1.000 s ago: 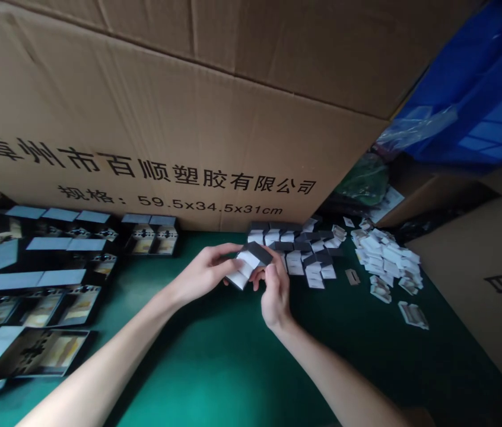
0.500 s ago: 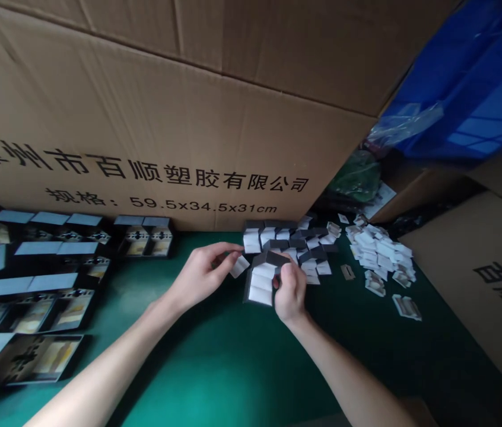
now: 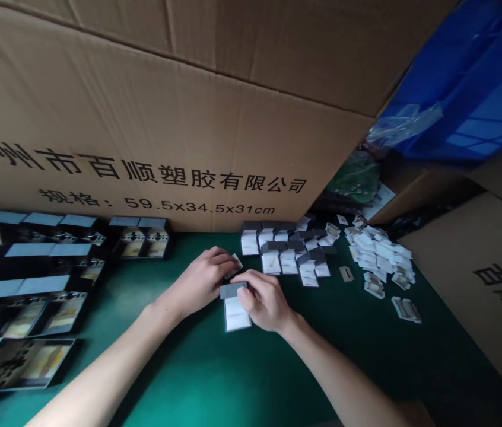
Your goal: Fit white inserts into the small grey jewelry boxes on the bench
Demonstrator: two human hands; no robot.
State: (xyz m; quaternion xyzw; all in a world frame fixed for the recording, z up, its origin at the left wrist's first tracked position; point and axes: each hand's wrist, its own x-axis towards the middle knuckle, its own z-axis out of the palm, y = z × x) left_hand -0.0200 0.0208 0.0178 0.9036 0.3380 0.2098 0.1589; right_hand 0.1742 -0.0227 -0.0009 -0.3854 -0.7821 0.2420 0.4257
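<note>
In my right hand (image 3: 267,301) is a small dark hinged box, like a jewellery box, with a white padded inside (image 3: 237,315). The thumb presses on its raised lid, and the fingers curl behind it. My left hand (image 3: 206,276) is just left of the box, its fingers bent and pinched together. A small white card-like piece (image 3: 234,264) sticks out beyond those fingertips. Behind the hands, several similar white-lined boxes (image 3: 280,261) stand open in close rows. To the right lies a loose pile of white inserts (image 3: 378,249).
Rows of larger open black boxes (image 3: 62,311) fill the left of the green table (image 3: 180,379). A large printed cardboard carton (image 3: 180,130) walls off the back. Another carton (image 3: 469,279) stands at right, below a blue bin (image 3: 469,89).
The right hand has brought the box left and toward me, turning its white inside forward. The left hand has drawn closer to it, and the card has moved slightly with it.
</note>
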